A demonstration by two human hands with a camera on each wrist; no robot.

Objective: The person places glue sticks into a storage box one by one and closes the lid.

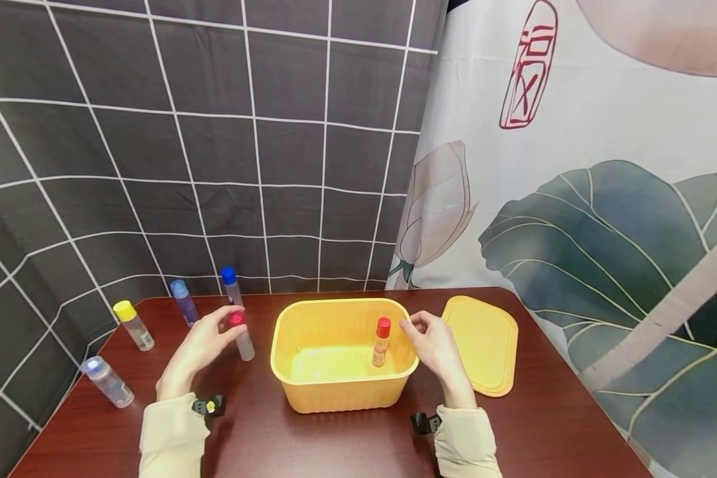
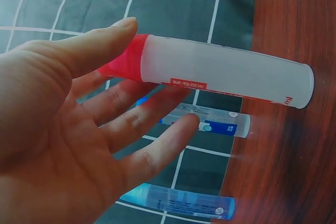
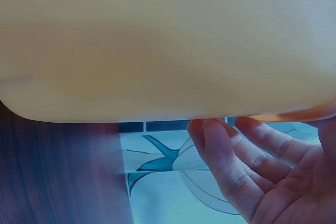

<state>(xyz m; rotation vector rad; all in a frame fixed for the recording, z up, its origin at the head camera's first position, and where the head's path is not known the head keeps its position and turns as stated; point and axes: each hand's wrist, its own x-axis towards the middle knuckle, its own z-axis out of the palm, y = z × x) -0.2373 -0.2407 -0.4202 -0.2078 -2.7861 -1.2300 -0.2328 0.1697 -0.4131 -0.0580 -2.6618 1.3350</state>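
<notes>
My left hand (image 1: 204, 340) holds a clear glue bottle (image 1: 245, 345) by its red cap, left of the yellow plastic box (image 1: 334, 396). In the left wrist view, my thumb lies over the cap of this glue bottle (image 2: 226, 69), with fingers behind it and the little finger free. My right hand (image 1: 435, 345) grips the box at its right rim, fingertips curled right at the edge. Behind the box wall (image 3: 157, 51), the right wrist view hides part of these fingers (image 3: 257, 153). Inside the box, near its right end, stands a red-capped bottle (image 1: 380, 345).
On the left stand several more bottles: a yellow-capped one (image 1: 136, 328), a light-blue-capped one (image 1: 185, 305), a dark-blue-capped one (image 1: 231, 287) and a clear one with a pale blue cap (image 1: 110, 384). A yellow lid (image 1: 480, 345) lies right of the box. Curtains hang behind the table.
</notes>
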